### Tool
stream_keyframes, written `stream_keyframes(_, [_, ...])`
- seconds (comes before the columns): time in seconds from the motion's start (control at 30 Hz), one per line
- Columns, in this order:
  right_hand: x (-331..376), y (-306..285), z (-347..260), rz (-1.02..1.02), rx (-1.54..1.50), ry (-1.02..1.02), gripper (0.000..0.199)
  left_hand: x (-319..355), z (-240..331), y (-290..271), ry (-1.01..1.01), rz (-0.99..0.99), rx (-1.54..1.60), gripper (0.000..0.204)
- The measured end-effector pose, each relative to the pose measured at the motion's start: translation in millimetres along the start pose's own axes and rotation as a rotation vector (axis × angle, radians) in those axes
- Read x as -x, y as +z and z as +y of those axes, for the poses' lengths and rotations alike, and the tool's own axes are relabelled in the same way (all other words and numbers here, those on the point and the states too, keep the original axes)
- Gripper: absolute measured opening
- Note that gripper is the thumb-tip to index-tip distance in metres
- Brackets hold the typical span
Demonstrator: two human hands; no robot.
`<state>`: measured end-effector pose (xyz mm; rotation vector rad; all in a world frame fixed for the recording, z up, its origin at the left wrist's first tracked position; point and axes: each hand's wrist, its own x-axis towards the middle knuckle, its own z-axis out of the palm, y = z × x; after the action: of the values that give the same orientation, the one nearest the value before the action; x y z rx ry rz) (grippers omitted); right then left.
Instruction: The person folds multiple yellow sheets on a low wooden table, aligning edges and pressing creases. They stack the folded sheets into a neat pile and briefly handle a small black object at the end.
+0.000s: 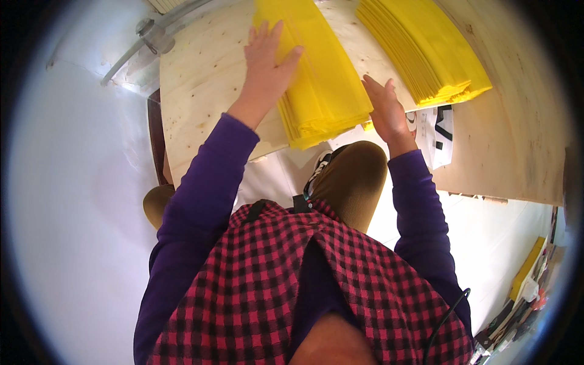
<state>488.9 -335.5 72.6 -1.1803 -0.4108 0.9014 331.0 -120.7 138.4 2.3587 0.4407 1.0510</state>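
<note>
A long stack of folded yellow sheets (322,85) lies on the wooden table in front of me, its near end reaching past the table's edge. My left hand (269,64) is at the stack's left side, fingers spread, the fingertips over its upper face. By the right side of the near end is my right hand (384,109), its fingers stretched out and the palm turned toward the stack. Whether the right fingertips touch the sheets I cannot tell. A second, thicker stack of yellow sheets (426,48), its layers showing along the left side, rests farther right.
The light wooden tabletop (204,79) has another wooden panel (505,140) to its right. Below the right stack hangs a white printed sheet (443,137). A grey pipe with a fitting (152,35) runs along the left wall. Assorted items (517,298) lie at the lower right.
</note>
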Motion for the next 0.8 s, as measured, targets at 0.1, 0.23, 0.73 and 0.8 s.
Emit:
stream_keyframes(0.1, [31.5,-13.2,9.3,0.173,0.136,-0.154,0.07,28.7,6.6,-40.6,0.112,0.073,-0.009,0.051])
stream_keyframes(0.23, [88.9,-23.1,33.2,0.503,0.414,-0.343,0.052,106.1,4.0,-119.7,0.011,-0.038,-0.244,0.048])
stream_keyframes(0.73, [148.5,40.0,48.9,0.321,0.933,-0.639,0.006,314.6,-90.0,-263.0,-0.469,-0.166,-0.702,0.038])
stream_keyframes(0.8, [145.1,54.2,42.6,0.302,0.874,-0.59,0.007,317.4,-97.5,-259.6,-0.439,-0.173,-0.683,0.037])
